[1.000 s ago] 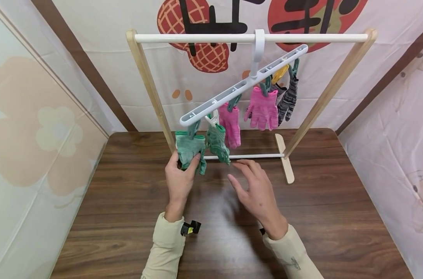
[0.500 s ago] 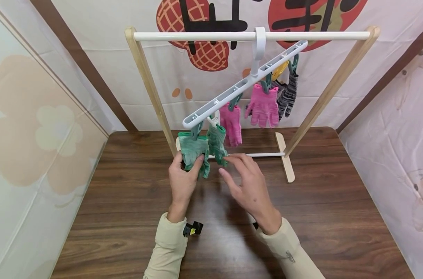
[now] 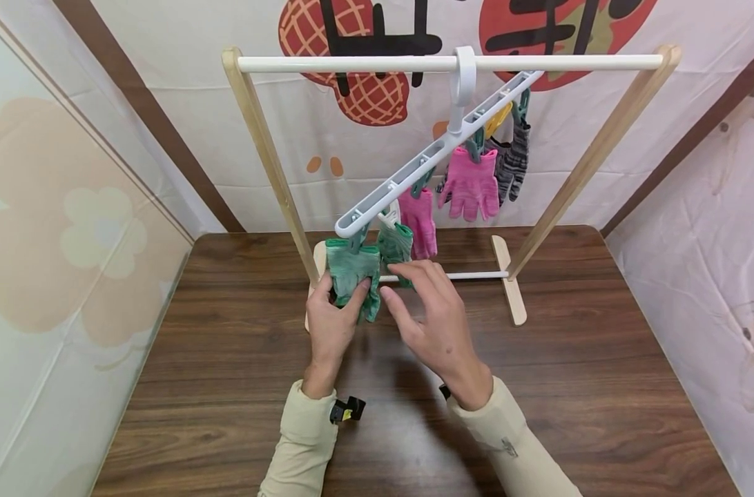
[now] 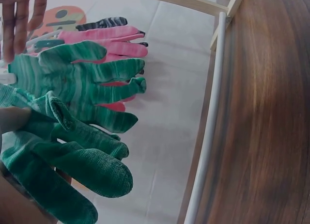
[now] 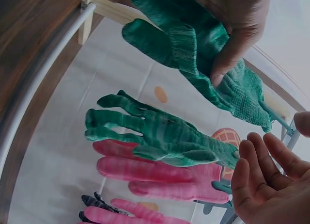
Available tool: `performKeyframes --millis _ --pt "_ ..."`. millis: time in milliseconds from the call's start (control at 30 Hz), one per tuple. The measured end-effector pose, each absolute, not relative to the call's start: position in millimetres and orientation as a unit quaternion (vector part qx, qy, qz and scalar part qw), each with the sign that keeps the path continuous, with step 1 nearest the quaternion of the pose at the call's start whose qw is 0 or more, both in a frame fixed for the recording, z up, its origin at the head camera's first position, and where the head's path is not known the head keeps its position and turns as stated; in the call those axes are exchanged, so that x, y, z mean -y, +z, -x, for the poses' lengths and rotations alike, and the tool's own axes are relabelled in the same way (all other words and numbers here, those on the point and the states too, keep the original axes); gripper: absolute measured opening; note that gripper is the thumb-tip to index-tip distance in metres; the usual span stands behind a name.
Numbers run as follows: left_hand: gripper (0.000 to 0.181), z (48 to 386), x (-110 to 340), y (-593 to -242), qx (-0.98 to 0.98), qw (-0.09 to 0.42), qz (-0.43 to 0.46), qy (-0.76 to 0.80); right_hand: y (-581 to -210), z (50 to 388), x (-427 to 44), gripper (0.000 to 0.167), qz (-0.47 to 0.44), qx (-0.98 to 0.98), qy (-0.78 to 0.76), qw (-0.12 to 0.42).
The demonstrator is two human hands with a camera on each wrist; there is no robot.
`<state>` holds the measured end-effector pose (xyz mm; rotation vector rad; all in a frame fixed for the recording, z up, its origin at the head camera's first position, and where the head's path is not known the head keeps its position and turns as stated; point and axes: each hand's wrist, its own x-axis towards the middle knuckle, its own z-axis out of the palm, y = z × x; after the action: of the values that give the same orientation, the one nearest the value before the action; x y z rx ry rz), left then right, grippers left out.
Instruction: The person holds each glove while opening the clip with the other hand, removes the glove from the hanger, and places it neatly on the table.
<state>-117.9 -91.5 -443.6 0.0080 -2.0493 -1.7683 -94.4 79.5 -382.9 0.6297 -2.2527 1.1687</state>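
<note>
My left hand (image 3: 332, 324) pinches the front green glove (image 3: 352, 268) between thumb and fingers; in the right wrist view the thumb presses on that green glove (image 5: 208, 64). A dark green clip (image 3: 358, 239) holds its cuff at the near end of the grey hanger (image 3: 402, 176). My right hand (image 3: 436, 321) is beside the second green glove (image 3: 394, 247), fingers apart and gently bent, gripping nothing. In the right wrist view the right hand (image 5: 276, 178) is near that second green glove (image 5: 169, 134), which hangs from a white clip (image 3: 390, 215).
Two pink gloves (image 3: 470, 183) and grey-black gloves (image 3: 515, 162) hang farther along the hanger. The hanger hooks on the white top rod (image 3: 352, 64) of a wooden rack (image 3: 591, 166). A lower white rod (image 3: 476, 275) crosses behind the hands above the brown table (image 3: 228, 386).
The hanger's near end has swung to the right, with the front glove and left hand. My right hand has moved left and slightly up, closer to the second green glove.
</note>
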Motion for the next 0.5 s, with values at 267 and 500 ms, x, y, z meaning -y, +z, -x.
performKeyframes --millis 267,500 --pt "0.039 118.5 87.7 -445.5 0.741 0.213 -0.004 -0.637 -378.3 98.6 -74.4 0.033 -0.238 0.824 0.444 0.26" --pt "0.038 117.2 85.5 -448.4 0.736 0.2 -0.004 -0.647 -374.3 99.6 -72.5 0.034 -0.237 0.82 0.453 0.257"
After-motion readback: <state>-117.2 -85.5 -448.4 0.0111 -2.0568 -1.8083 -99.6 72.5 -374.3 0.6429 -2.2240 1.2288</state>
